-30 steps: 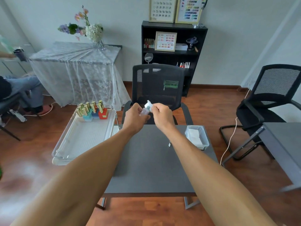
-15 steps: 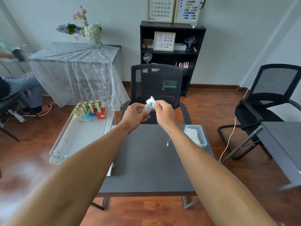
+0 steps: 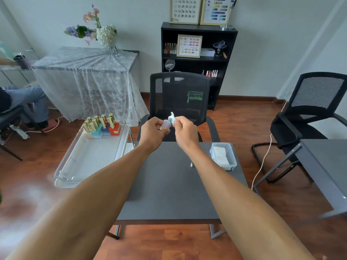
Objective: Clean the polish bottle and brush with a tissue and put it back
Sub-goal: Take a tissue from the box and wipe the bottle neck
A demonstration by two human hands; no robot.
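Note:
Above the far edge of the dark table (image 3: 169, 184), my left hand (image 3: 153, 131) grips a small pale polish bottle (image 3: 166, 124), tilted toward the right. My right hand (image 3: 185, 131) pinches a white tissue (image 3: 172, 117) against the bottle's greenish neck. The two hands almost touch. A thin brush with a white handle (image 3: 191, 163) lies on the table beside my right forearm, partly hidden by it. Several gold-capped polish bottles (image 3: 102, 124) stand at the far end of a clear tray (image 3: 78, 166) to the left.
A clear box of tissues (image 3: 222, 156) sits at the table's right edge. A black mesh chair (image 3: 180, 94) stands just beyond the table, another chair (image 3: 309, 109) and a second table (image 3: 326, 166) at right. A seated person's legs (image 3: 28, 102) show at far left.
Both hands stay together above the table's far edge. The tissue has shifted slightly along the bottle's neck and the hands have turned a little.

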